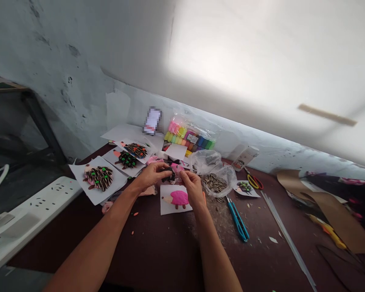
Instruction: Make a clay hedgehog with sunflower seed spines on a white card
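My left hand (153, 175) is closed on a black lump (168, 174), seemingly clay in a clear wrapper. My right hand (191, 182) pinches at the wrapper's right side, close to the left fingertips. Just below the hands, a white card (167, 209) lies on the table, bearing a pink clay hedgehog shape (179, 198) with a pale snout and brown feet. To the right sits an open plastic bag of striped seeds (214, 183). Cards with seed-covered hedgehogs (99, 178) overlap at the left.
Colored clay packs (190, 138) and a phone (152, 121) stand by the wall. A teal cutter (237, 221), scissors (254, 180), clear glue sticks (287, 237) and a yellow glue gun (330, 233) lie right. A power strip (48, 202) is at the left.
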Demonstrator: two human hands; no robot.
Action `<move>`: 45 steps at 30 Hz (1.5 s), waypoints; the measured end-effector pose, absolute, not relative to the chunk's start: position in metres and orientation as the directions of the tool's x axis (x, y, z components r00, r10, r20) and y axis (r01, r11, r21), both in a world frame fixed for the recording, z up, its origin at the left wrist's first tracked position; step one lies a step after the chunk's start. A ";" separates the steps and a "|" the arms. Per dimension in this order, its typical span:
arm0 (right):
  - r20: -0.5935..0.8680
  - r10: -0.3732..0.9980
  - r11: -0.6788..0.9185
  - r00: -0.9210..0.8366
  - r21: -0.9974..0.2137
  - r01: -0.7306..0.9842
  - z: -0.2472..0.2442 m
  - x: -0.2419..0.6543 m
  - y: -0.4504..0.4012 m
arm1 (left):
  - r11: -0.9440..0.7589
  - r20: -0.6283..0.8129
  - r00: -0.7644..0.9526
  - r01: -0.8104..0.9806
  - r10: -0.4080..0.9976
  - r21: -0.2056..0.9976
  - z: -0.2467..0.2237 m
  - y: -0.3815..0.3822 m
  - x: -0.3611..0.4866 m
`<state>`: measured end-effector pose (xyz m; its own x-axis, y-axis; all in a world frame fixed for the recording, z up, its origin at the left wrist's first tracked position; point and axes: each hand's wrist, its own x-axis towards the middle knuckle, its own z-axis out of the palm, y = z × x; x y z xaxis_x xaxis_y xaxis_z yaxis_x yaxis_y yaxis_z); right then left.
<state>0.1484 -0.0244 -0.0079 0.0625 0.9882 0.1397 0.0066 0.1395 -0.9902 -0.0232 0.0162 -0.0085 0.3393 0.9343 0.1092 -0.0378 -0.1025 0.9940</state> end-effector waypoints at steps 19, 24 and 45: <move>0.000 1.000 0.000 0.004 -0.994 -0.106 -0.004 0.146 -0.027 | 0.019 -0.007 0.398 -0.025 0.917 1.000 0.005 0.010 -0.025; 0.025 1.000 0.026 0.011 -0.996 -0.086 -0.005 0.144 -0.028 | 0.008 0.002 0.393 -0.024 0.920 1.000 0.006 0.008 -0.024; 0.123 0.989 0.118 0.079 -0.991 0.060 -0.014 0.146 -0.023 | 0.092 -0.054 0.366 -0.087 0.929 0.992 0.007 0.007 -0.020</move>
